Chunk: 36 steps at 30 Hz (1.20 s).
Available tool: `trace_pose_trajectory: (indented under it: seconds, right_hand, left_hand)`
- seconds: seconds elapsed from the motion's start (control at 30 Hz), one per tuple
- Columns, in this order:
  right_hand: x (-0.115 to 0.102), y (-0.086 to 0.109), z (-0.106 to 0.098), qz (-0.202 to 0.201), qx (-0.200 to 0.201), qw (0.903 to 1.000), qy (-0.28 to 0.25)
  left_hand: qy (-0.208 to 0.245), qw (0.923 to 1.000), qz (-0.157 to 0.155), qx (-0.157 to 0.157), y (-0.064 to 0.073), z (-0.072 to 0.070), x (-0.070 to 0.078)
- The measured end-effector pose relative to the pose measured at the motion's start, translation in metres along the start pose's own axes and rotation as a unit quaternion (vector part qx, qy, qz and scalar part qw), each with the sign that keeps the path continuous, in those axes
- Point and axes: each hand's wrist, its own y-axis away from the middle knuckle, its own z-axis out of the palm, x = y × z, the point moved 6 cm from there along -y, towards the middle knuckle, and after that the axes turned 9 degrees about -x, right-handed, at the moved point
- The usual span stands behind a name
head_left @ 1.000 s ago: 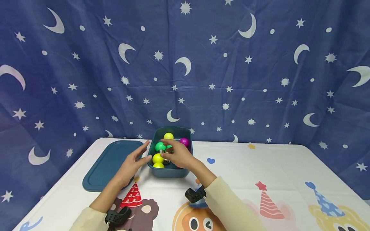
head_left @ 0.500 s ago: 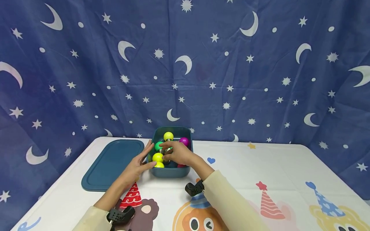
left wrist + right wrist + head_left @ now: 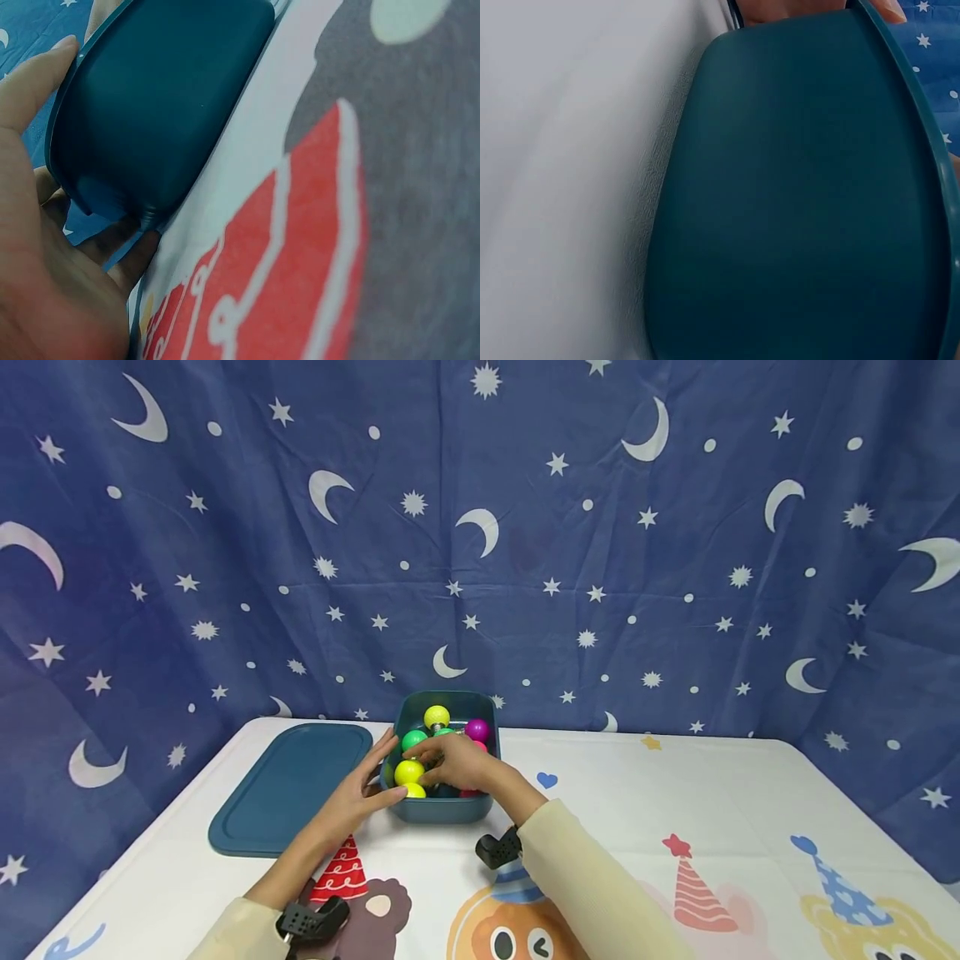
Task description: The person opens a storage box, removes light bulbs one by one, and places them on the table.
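So the left hand [image 3: 358, 789] is up against the left edge of the bin [image 3: 441, 810], fingers fairly straight and spread, thumb well apart from them and pointing at the near left corner. Left forearm [image 3: 288, 864] slants up from the lower left. Right hand [image 3: 461, 762] reaches in over the right edge by the near right corner, back of the hand up, index finger and thumb bent down with a gap between them; can't really see the other fingertips. Right arm [image 3: 592, 885] angles in from the lower right, sleeve nearly to the wrist.

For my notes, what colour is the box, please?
The box is dark blue-green, clearest in the head view.
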Motion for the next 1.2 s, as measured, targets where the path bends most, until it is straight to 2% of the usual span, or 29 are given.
trace_pose_trajectory:
  seconds: [0.37,0.77,0.9,1.0,1.2]
  right_hand:
    - [0.0,-0.007,0.008,-0.016,-0.027,0.9995,0.008]
    - [0.0,-0.005,0.002,-0.002,-0.005,0.9999,0.016]
    - [0.002,0.0,-0.005,0.007,0.024,0.9995,-0.017]
    - [0.003,0.005,-0.012,-0.005,0.051,0.9967,-0.063]
    - [0.008,0.017,-0.03,-0.041,0.088,0.9799,-0.175]
  left_hand:
    - [0.013,0.9999,-0.003,-0.002,0.001,0.001,-0.002]
    - [0.023,0.9997,0.0,-0.004,-0.001,0.0,-0.003]
    - [0.028,0.9996,0.001,-0.007,-0.001,0.001,-0.003]
    - [0.028,0.9996,0.004,-0.008,-0.001,0.0,-0.003]
    - [0.026,0.9996,0.007,-0.008,0.0,-0.001,-0.003]
